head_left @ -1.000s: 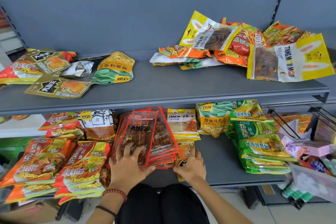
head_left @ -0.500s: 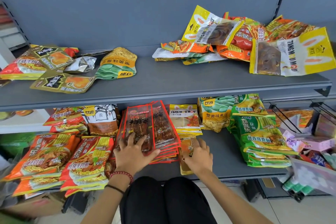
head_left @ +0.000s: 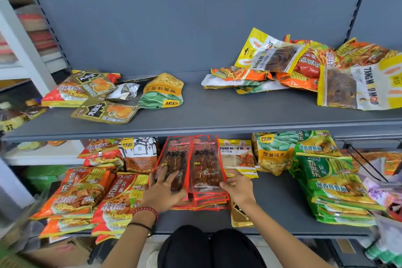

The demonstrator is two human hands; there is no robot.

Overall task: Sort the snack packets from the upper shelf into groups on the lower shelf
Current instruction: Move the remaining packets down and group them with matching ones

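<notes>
The stack of red skewer packets (head_left: 203, 159) is the thing that has changed. A second ago it lay fanned and slanted near the front of the lower shelf (head_left: 280, 202); now it sits further back, squared up and nearly straight, between the white-and-brown bag (head_left: 139, 154) and the yellow sweet packets (head_left: 236, 156). Both hands have slid forward with it. The left hand (head_left: 162, 192) lies flat on the left side of the top packet with its fingers spread and straight, holding nothing. The right hand (head_left: 240, 188) has come off the gold packet (head_left: 241, 215) at the shelf front and now rests against the stack's right edge. Its fingers look straight, not curled, though the picture is too soft there to be sure. I judge that this group is now tidied and the hands are free for another packet. Two heaps still wait on the upper shelf (head_left: 206, 113), one on the left (head_left: 104, 91) and one on the right (head_left: 304, 67).
</notes>
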